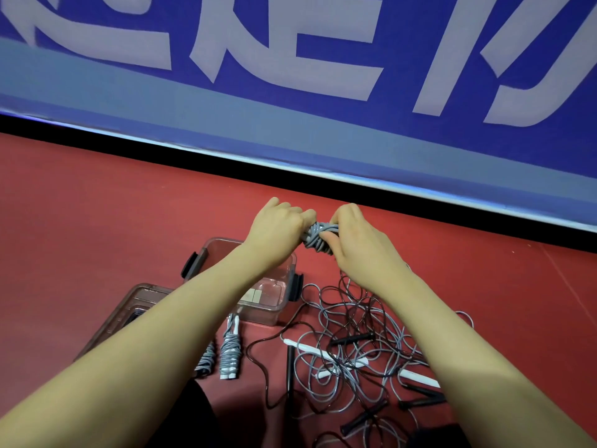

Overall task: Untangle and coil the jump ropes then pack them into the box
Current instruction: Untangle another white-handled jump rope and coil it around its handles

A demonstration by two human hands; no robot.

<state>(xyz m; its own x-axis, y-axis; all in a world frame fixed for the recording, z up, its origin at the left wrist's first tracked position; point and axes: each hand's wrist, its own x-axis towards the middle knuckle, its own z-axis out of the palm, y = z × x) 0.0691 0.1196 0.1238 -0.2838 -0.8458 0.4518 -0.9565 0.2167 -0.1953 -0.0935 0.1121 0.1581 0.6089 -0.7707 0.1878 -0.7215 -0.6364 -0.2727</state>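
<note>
Both hands, left (280, 228) and right (353, 239), gripping one grey coiled rope (318, 238) above the floor (97, 221); clear box (258, 286) below, tangled ropes (355, 344) beside.

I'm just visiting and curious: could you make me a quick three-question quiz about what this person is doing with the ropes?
1. True or false: both hands grip the grey bundle.
2. How many coiled grey ropes lie on the floor beside the box?
3. Where is the tangle? A) inside the box B) on the floor under the right forearm C) on the lid

Key: 1 true, left hand and right hand both hold it; 2 two; 3 B.
</note>
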